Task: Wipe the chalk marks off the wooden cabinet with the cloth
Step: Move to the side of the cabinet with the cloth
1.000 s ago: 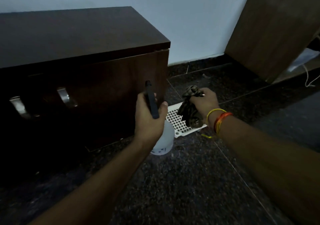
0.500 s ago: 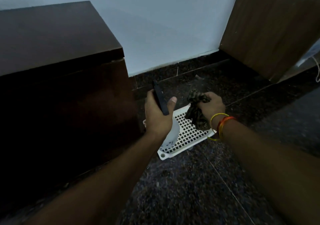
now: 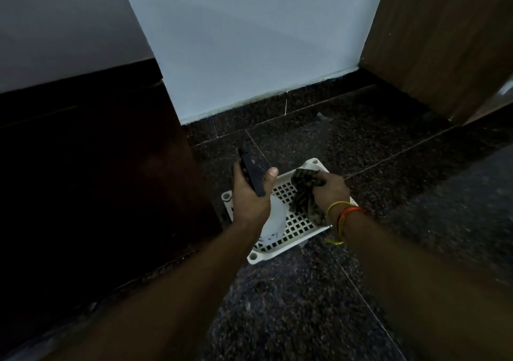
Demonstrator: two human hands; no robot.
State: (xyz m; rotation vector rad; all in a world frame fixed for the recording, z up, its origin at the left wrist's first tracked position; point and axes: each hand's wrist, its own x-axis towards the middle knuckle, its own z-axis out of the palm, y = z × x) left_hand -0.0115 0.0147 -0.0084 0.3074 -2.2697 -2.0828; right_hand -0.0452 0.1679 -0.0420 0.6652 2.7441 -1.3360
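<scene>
I see my left hand (image 3: 249,199) gripping a spray bottle (image 3: 273,222) by its black trigger head, right hand (image 3: 330,191) with fingers bunched around the cloth (image 3: 304,194), both over a white perforated tray (image 3: 294,227) on the speckled floor (image 3: 305,305), dark wooden cabinet (image 3: 91,166) close at left, brown panel (image 3: 444,41) against the far wall.

Left hand (image 3: 249,197) gripping spray bottle (image 3: 273,220), right hand (image 3: 331,191) clutching cloth (image 3: 304,194) over white tray (image 3: 294,230), dark cabinet (image 3: 91,152) left

Home interior: dark wooden cabinet (image 3: 83,144), speckled granite floor (image 3: 319,305), plain wall (image 3: 249,41).
</scene>
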